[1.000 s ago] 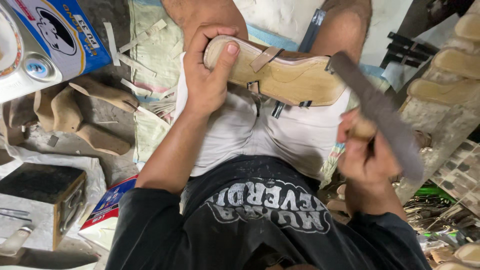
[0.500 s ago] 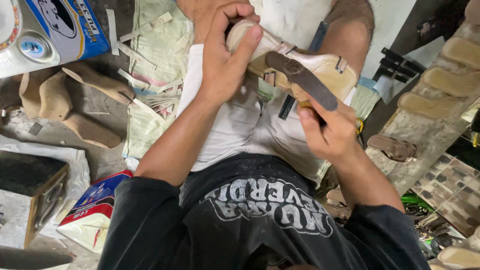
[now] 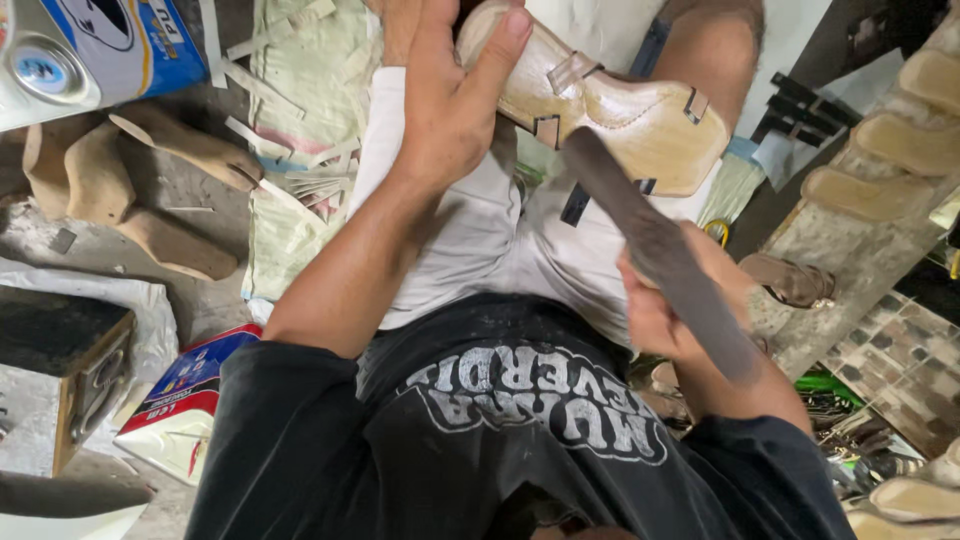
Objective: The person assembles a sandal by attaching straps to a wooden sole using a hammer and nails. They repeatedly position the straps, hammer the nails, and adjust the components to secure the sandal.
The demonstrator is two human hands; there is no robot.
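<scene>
The left hand (image 3: 450, 110) grips the wooden sandal sole (image 3: 610, 110), while the right hand (image 3: 670, 300) clenches a dark rasp (image 3: 660, 250).

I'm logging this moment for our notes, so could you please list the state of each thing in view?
Left hand: gripping the sandal sole's end.
Sandal sole: held tilted over the lap, strap ends folded onto it.
Right hand: closed on the flat tool.
Flat tool: blurred, tip against the sole.
Wooden heels: lying loose on the floor.
Can: lying on its side.
</scene>
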